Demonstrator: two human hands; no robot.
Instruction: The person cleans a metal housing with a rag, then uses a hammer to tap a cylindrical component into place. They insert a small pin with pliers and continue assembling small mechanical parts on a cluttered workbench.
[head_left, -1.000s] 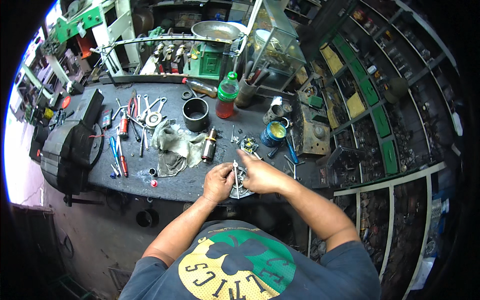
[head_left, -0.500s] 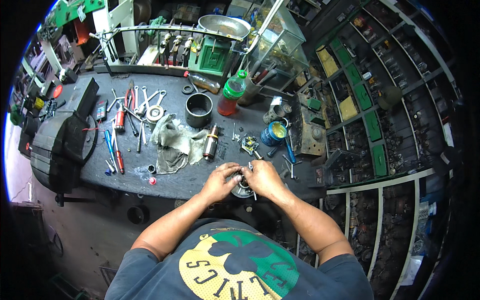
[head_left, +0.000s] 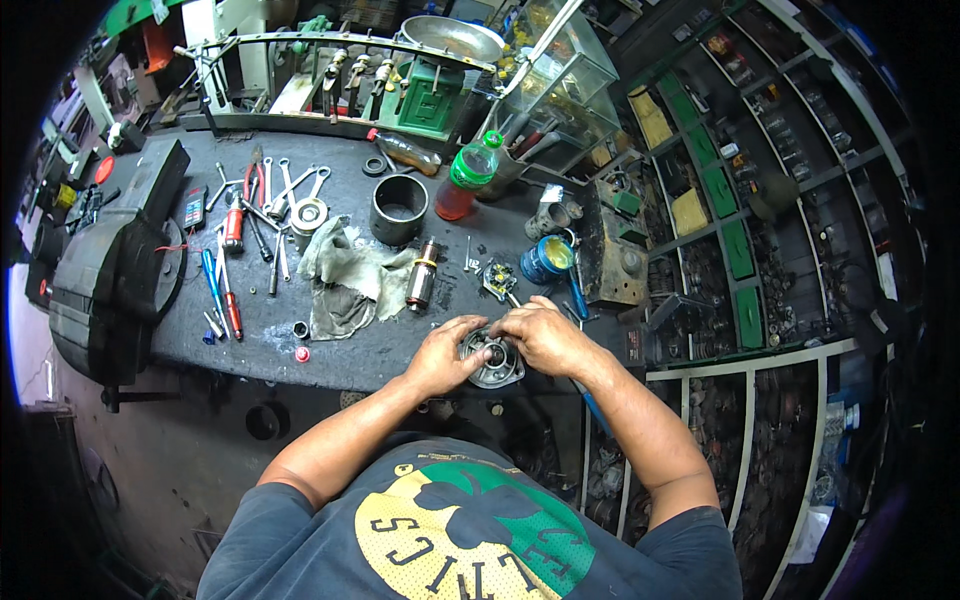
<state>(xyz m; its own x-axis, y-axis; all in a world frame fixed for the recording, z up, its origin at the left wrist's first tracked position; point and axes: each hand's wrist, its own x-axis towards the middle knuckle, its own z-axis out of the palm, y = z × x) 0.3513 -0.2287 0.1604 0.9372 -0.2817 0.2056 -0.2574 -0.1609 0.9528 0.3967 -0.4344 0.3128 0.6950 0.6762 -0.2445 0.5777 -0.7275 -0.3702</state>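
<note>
A round metal housing (head_left: 497, 375) with a ring-shaped centre sits at the bench's front edge. My left hand (head_left: 445, 357) grips its left side, with the thumb reaching in over the centre. My right hand (head_left: 550, 340) is bent over the housing's upper right side, fingers curled and pinched together. Whatever is between those fingers is hidden. Just beyond my hands lies a small part with yellow pieces (head_left: 497, 280). A cylindrical motor armature (head_left: 423, 277) rests farther left, beside a grey rag (head_left: 350, 275).
Several spanners, pliers (head_left: 254, 178) and screwdrivers (head_left: 231, 300) lie at the left, near a large black vise (head_left: 110, 270). Behind stand a black metal cylinder (head_left: 399, 210), a bottle of red liquid (head_left: 468, 180) and a blue grease tub (head_left: 546, 260). Parts shelves (head_left: 745, 250) line the right.
My right hand has shifted right and its wrist has turned, so more of the housing shows. The thin rod that stuck out below my right hand is no longer visible there.
</note>
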